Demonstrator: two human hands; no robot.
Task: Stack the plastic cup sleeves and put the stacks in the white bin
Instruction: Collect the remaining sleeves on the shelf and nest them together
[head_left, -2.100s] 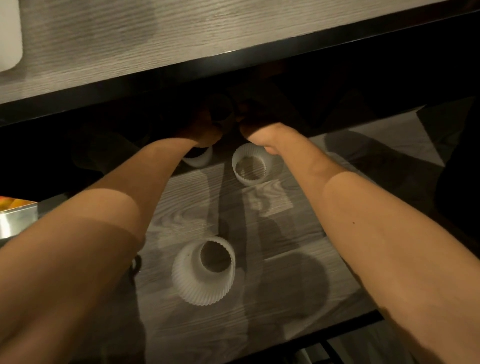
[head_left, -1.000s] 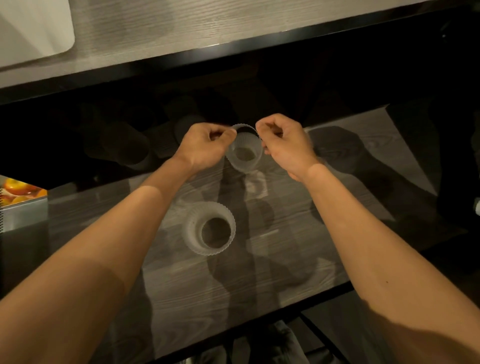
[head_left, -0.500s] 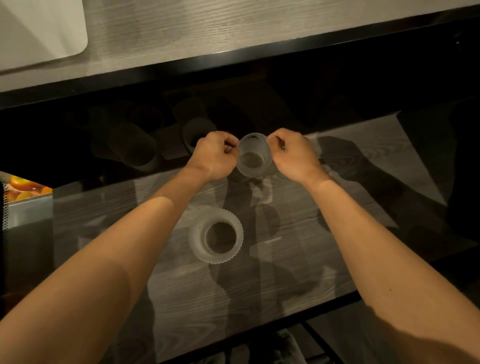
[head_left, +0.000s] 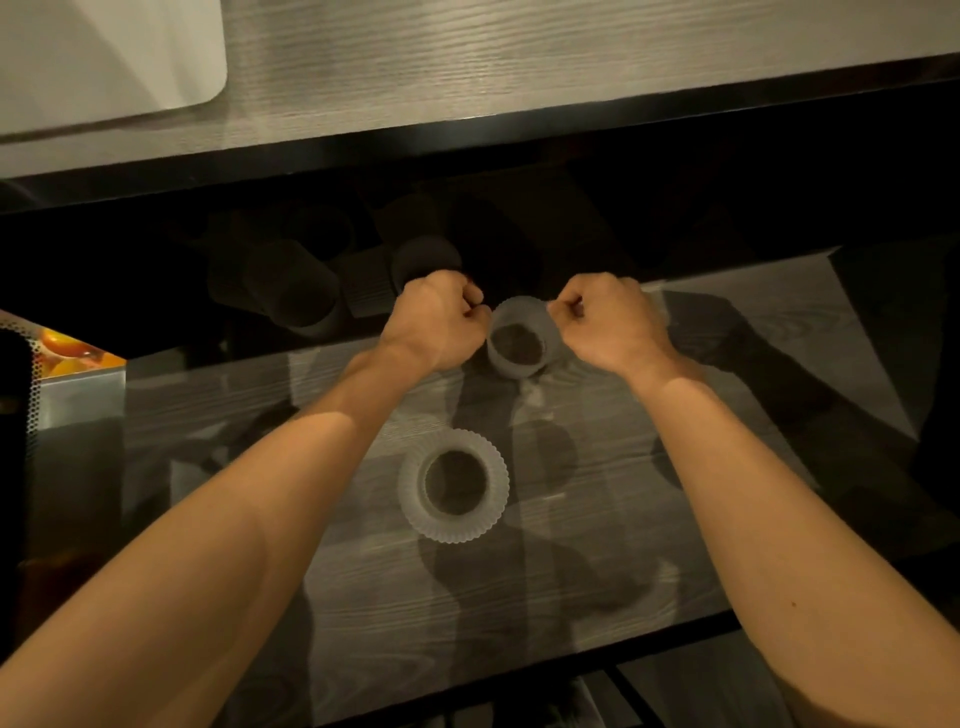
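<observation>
Two translucent ribbed plastic cup sleeves show clearly; neither looks stacked or binned yet. The white rounded plastic bin (head_left: 104, 62), at the desk's far left corner, shows no sleeves in its visible part. On the grey woodgrain lower shelf (head_left: 597, 493), the standing sleeve (head_left: 453, 486) waits mid-shelf, hollow. Near the shadowed back edge, the left hand (head_left: 436, 327) pinches one rim of the held sleeve (head_left: 522, 338) and the right hand (head_left: 608, 325) pinches the opposite rim.
</observation>
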